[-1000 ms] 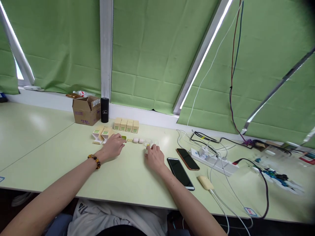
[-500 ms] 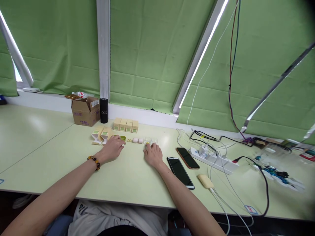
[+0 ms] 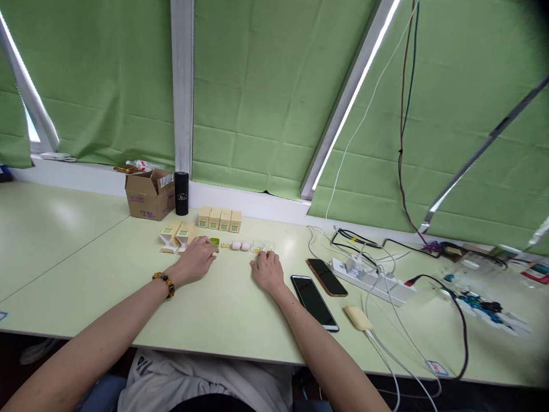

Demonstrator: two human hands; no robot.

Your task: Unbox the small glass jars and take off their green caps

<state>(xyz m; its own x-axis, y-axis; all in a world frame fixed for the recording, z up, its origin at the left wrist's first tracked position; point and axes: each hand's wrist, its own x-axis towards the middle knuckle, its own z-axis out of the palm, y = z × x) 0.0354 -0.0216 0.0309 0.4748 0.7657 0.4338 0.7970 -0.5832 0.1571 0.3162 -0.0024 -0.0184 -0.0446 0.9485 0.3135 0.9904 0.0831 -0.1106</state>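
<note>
My left hand (image 3: 197, 260) rests on the table, fingers loosely spread, beside a small green container (image 3: 214, 242). Two cream cartons with open flaps (image 3: 175, 237) stand just left of its fingers. My right hand (image 3: 267, 271) lies palm down with fingers apart, fingertips next to small clear round pieces (image 3: 263, 245) with a bit of yellow at them. Between the hands sit two pale pink, rounded pieces (image 3: 239, 245) and tiny yellow bits (image 3: 225, 245). No grip on anything shows in either hand, though the left fingertips are partly hidden.
Several closed cream boxes (image 3: 219, 220) form a row behind. A cardboard box (image 3: 149, 197) and a black bottle (image 3: 181, 194) stand at back left. To the right lie two phones (image 3: 315, 302), a cream charging case (image 3: 358, 317), a power strip (image 3: 375, 280) and loose cables.
My right fingers have drawn back very slightly from the clear pieces. My left hand and the objects stay where they were.
</note>
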